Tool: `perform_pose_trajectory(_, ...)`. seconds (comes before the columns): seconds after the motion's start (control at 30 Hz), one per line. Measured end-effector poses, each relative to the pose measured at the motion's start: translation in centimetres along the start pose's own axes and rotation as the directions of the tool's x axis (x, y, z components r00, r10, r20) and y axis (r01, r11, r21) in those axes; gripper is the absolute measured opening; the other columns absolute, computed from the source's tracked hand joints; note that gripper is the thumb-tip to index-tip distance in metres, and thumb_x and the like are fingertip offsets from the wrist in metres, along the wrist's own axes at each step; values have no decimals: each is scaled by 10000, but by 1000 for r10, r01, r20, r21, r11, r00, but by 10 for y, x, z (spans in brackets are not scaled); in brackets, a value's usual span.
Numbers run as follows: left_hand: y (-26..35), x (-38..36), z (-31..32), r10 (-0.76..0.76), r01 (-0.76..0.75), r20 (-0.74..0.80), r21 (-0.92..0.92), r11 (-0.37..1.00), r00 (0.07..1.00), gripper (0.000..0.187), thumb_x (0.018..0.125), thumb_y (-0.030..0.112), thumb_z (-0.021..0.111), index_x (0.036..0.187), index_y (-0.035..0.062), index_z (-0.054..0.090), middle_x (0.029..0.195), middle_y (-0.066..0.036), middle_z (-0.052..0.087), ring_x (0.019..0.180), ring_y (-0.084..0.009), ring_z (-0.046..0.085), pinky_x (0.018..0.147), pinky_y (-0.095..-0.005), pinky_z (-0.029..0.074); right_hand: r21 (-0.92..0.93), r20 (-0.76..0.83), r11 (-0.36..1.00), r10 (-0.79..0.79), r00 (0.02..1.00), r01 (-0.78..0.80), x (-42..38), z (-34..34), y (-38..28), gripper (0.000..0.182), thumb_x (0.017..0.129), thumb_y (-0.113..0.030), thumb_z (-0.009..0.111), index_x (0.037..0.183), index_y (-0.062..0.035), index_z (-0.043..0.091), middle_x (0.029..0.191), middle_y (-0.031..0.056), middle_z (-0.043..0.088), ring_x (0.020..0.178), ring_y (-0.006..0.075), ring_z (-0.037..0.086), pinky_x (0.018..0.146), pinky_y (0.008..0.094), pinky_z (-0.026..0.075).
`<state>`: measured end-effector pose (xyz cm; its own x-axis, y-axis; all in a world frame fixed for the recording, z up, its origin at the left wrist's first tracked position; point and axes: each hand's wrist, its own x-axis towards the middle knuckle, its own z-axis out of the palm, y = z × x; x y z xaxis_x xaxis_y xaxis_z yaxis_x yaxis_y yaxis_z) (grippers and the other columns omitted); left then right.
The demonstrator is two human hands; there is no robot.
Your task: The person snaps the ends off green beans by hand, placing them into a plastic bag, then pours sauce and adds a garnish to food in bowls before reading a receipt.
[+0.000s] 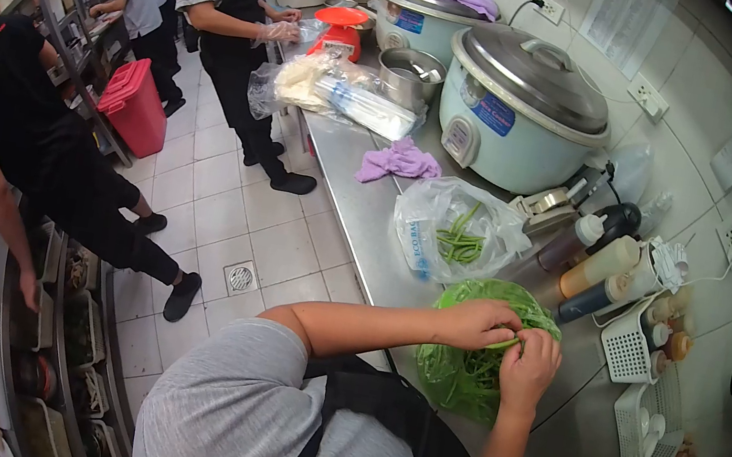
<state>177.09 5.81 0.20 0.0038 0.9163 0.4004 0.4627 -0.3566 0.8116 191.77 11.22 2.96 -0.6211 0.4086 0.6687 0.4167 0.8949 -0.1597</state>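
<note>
Both hands meet above a green plastic bag (462,380) of green beans that lies on the steel counter. My left hand (476,323) pinches one end of a green bean (502,344). Close beside it, my right hand (532,361) has its fingers closed on the other end of the same bean. Just beyond the hands, a clear plastic bag (422,214) lies open with several bean pieces (460,242) in it.
A large rice cooker (526,110) stands past the bags, with a purple cloth (399,162) near it. Sauce bottles (599,272) and white baskets (631,350) line the wall side. Co-workers (226,21) stand along the aisle; a red bin (136,108) is on the floor.
</note>
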Motion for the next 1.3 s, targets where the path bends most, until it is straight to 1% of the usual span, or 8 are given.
perform_pose_trajectory(0.07, 4, 3, 5, -76, 101, 145, -175, 979, 986, 335, 736, 158, 560, 1039, 26, 504, 953, -127, 505, 889, -255, 491, 766, -311, 395, -28, 12, 1000, 7, 1000, -7, 0, -7, -2, 179, 609, -12, 549, 767, -78, 499, 808, 70, 517, 777, 263, 488, 713, 374, 363)
perform_pose_trajectory(0.2, 22, 1, 3, 223, -225, -31, -70, 972, 974, 420, 741, 129, 539, 1147, 70, 452, 1042, -132, 445, 936, -268, 449, 805, -310, 366, 35, 68, 999, 23, 997, -25, -4, -11, 3, 195, 614, -37, 552, 799, -68, 498, 796, 86, 526, 783, 273, 489, 735, 394, 350)
perform_pose_trajectory(0.3, 27, 0, 6, 395, -394, -150, 35, 918, 906, 317, 765, 117, 519, 1079, 76, 498, 1017, -130, 456, 944, -281, 440, 813, -309, 358, 158, 119, 987, 23, 993, -42, -12, -1, 4, 174, 651, -60, 543, 817, -41, 495, 783, 112, 533, 743, 290, 493, 721, 393, 356)
perform_pose_trajectory(0.4, 24, -1, 5, 356, -364, -114, -68, 929, 928, 189, 816, 136, 476, 975, 48, 528, 961, -104, 498, 916, -230, 470, 798, -290, 368, 342, 168, 917, 156, 973, -207, -14, 3, -10, 163, 701, -82, 523, 842, -8, 489, 759, 135, 540, 702, 312, 496, 678, 390, 373)
perform_pose_trajectory(0.53, 19, 3, 5, -84, -61, -255, -513, 856, 963, 226, 885, 199, 390, 890, 16, 521, 845, -29, 544, 820, -103, 500, 751, -257, 394, 511, 301, 740, 323, 897, -438, -28, 7, -8, 140, 780, -100, 500, 867, 10, 500, 665, 124, 532, 605, 242, 509, 561, 321, 401)
perform_pose_trajectory(0.97, 20, 5, 1, -353, 19, -137, -915, 403, 926, 258, 890, 316, 361, 869, 70, 437, 637, -7, 406, 601, -122, 448, 591, -267, 404, 479, 386, 743, 301, 872, -468, -42, -3, -2, 111, 798, -93, 500, 761, 10, 515, 646, 77, 508, 585, 141, 471, 555, 259, 392)
perform_pose_trajectory(1.2, 38, -1, 18, -575, 122, 84, -992, 27, 814, 359, 883, 443, 261, 809, 114, 383, 546, 31, 250, 457, -93, 248, 428, -236, 260, 630, 103, 649, 475, 874, -426, -44, -6, -14, 85, 817, -82, 461, 764, -15, 469, 618, 41, 465, 570, 106, 434, 541, 239, 369)
perform_pose_trajectory(1.3, 33, -17, 26, -578, 270, 184, -961, 65, 795, 313, 881, 405, 279, 787, 126, 386, 528, 36, 250, 438, -87, 232, 406, -229, 215, 894, 164, 214, 662, 731, -394, -45, -5, 3, 100, 846, -98, 414, 779, -31, 448, 627, 23, 457, 567, 91, 417, 549, 223, 361)
